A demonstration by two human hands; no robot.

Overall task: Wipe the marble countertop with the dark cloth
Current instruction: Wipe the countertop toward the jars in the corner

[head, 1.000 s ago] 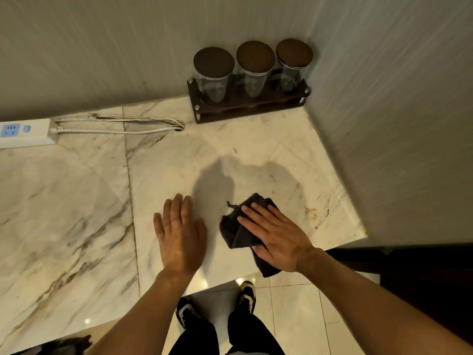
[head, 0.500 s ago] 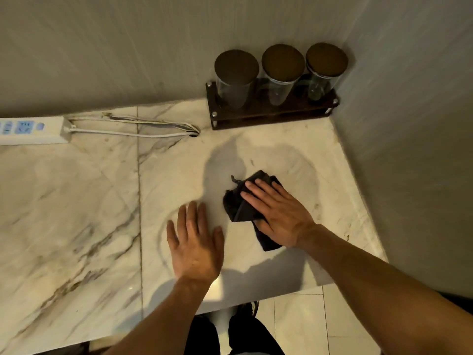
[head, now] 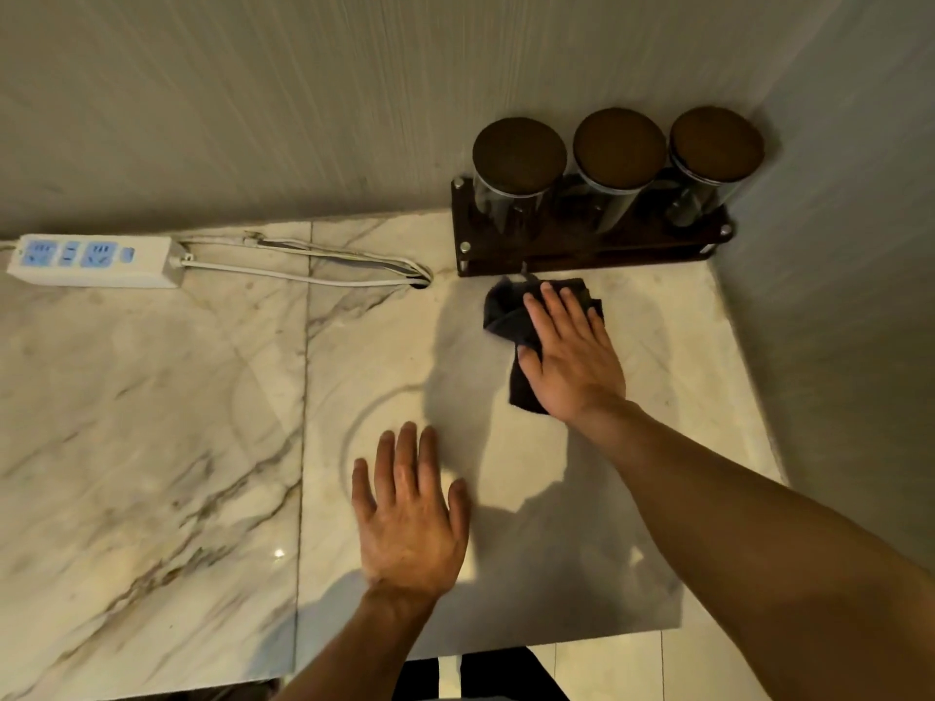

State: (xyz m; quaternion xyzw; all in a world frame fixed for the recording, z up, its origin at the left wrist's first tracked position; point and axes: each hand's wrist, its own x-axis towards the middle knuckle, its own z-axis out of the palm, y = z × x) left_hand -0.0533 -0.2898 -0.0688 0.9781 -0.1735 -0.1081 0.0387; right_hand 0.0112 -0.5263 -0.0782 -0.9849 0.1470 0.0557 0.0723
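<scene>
The dark cloth (head: pixel 506 313) lies crumpled on the white marble countertop (head: pixel 152 422), close to the front of the jar rack. My right hand (head: pixel 569 359) presses flat on the cloth with fingers spread, covering its right part. My left hand (head: pixel 410 513) rests palm down on the bare marble nearer the front edge, fingers apart, holding nothing. A faint curved wet streak (head: pixel 354 422) shows on the marble just beyond my left hand.
A dark wooden rack (head: pixel 582 250) with three lidded glass jars stands in the back right corner. A white power strip (head: pixel 96 260) and its looped cable (head: pixel 329 268) lie along the back wall at left. Walls bound the back and right.
My right hand has pushed the cloth away from the front edge toward the jar rack. My left hand stays planted on the marble.
</scene>
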